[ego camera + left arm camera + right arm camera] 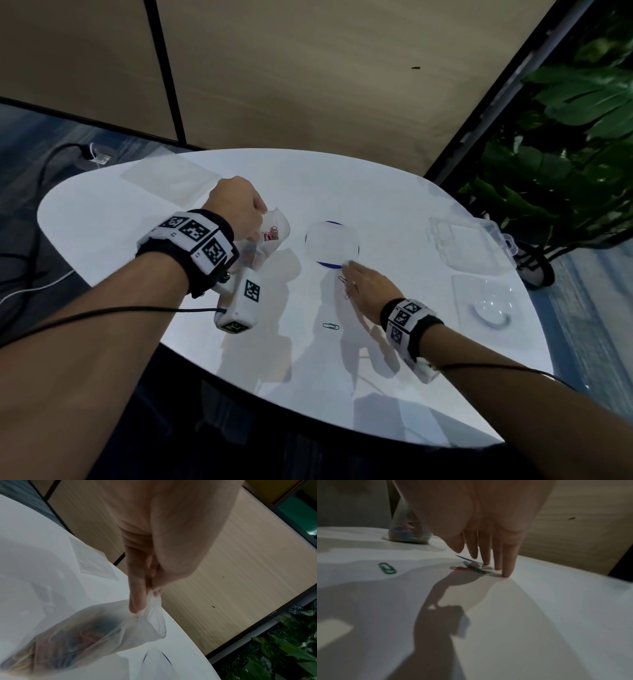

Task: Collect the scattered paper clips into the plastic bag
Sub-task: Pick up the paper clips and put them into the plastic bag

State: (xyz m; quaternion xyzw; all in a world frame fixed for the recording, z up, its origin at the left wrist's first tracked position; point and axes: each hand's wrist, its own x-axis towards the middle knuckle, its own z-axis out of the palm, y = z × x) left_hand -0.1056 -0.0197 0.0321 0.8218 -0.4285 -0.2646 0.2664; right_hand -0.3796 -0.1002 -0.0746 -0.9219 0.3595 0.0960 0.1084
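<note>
My left hand point(239, 209) pinches the rim of a clear plastic bag point(272, 234) standing on the white table point(394, 192); in the left wrist view thumb and finger hold the bag point(96, 632) at its open mouth, with several coloured clips inside. My right hand point(363, 282) lies flat with straight fingers, fingertips point(506, 573) touching the table. Beside them lie a red paper clip point(460, 568) and a dark green paper clip point(473, 568). Another green paper clip point(331, 326) point(387, 568) lies apart, nearer the front edge.
A clear round lid with a blue rim point(331, 245) lies just beyond my right hand. Clear plastic boxes point(469, 243) and a clear tray point(486, 301) sit at the right. A flat clear bag point(168, 180) lies at the far left. Green plants point(565, 137) stand beyond the right edge.
</note>
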